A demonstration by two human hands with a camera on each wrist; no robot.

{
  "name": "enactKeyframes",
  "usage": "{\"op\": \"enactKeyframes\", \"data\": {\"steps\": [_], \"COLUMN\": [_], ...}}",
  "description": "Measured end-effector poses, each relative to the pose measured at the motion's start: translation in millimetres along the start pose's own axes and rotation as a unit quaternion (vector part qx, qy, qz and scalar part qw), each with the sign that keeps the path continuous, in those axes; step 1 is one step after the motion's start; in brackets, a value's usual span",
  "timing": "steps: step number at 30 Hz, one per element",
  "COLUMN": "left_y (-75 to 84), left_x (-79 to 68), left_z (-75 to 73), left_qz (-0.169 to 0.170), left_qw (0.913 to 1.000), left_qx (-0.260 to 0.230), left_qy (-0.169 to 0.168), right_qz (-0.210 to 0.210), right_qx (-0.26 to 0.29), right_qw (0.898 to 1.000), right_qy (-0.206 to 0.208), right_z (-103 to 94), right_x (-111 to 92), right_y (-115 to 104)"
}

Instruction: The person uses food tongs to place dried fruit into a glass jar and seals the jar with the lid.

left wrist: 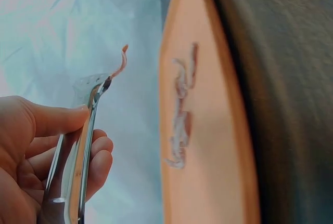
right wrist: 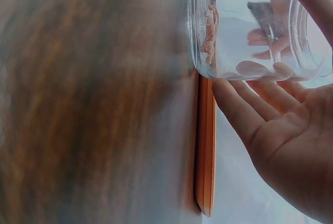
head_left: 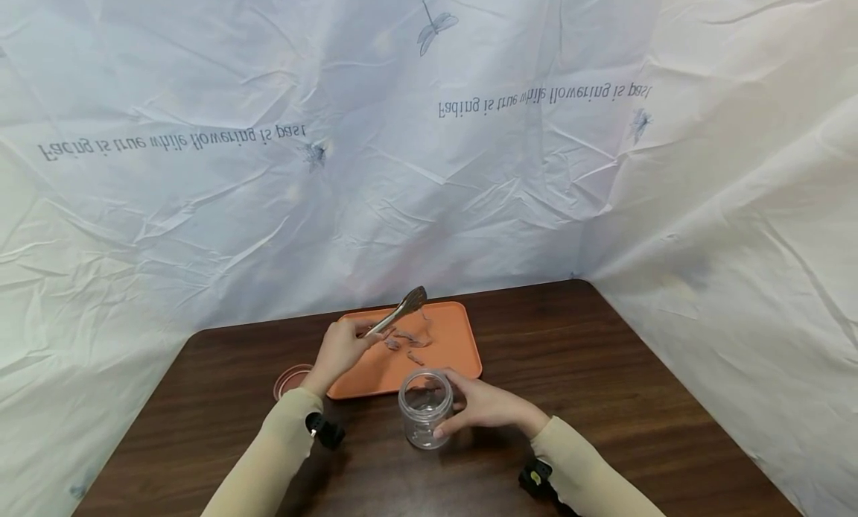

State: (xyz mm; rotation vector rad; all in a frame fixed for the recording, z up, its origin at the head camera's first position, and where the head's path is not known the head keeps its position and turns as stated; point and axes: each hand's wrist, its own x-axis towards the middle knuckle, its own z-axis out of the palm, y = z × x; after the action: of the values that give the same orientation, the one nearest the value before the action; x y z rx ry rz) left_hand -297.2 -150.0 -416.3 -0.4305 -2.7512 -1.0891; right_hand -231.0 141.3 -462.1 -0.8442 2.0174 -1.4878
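Observation:
My left hand (head_left: 343, 353) holds metal tongs (head_left: 401, 311) above the orange tray (head_left: 459, 331). In the left wrist view the thumb and fingers squeeze the tongs, and a thin reddish, dried-looking strip (left wrist: 123, 64) sticks out from their tips. Several similar strips (left wrist: 180, 125) lie in a loose group on the tray. My right hand (head_left: 494, 405) curves around the side of a clear jar (head_left: 425, 427), which stands uncovered on the table in front of the tray. Seen from the right wrist, some reddish strips (right wrist: 209, 34) rest at the jar's bottom.
A round reddish lid (head_left: 290, 379) lies on the dark wooden table (head_left: 570, 338) left of the tray, partly hidden by the left wrist. White printed cloth (head_left: 375, 174) hangs behind the table and along its sides.

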Motion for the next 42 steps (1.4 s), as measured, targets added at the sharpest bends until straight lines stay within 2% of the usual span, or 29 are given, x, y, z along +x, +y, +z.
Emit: {"op": "enactKeyframes", "data": {"steps": [7,15,24,28,36,42], "left_y": [4.8,13.3,26.5,32.4,42.8,43.4], "left_x": [-3.8,-19.5,-43.1,-54.2,-81.9,-97.5], "left_z": [-11.0,-22.6,-32.0,-38.0,-54.3,-59.0], "left_qz": [0.000,0.023,0.071,0.084,0.072,0.063], "left_qw": [0.9999,0.9990,0.9948,0.9934,0.9942,0.9959], "left_qx": [-0.008,-0.033,-0.069,-0.070,-0.058,-0.033], "left_qy": [0.008,0.017,0.026,0.033,0.055,0.056], "right_qz": [0.001,-0.009,-0.011,-0.010,-0.002,0.001], "right_qx": [0.006,-0.004,-0.063,-0.079,-0.094,-0.095], "right_qw": [1.000,1.000,0.997,0.995,0.993,0.992], "right_qy": [-0.002,-0.004,0.053,0.062,0.075,0.086], "right_z": [1.4,0.1,5.0,6.0,4.6,5.2], "right_x": [1.5,1.9,1.0,1.1,2.3,1.9], "right_y": [2.7,2.4,1.7,0.7,-1.4,-2.8]}}
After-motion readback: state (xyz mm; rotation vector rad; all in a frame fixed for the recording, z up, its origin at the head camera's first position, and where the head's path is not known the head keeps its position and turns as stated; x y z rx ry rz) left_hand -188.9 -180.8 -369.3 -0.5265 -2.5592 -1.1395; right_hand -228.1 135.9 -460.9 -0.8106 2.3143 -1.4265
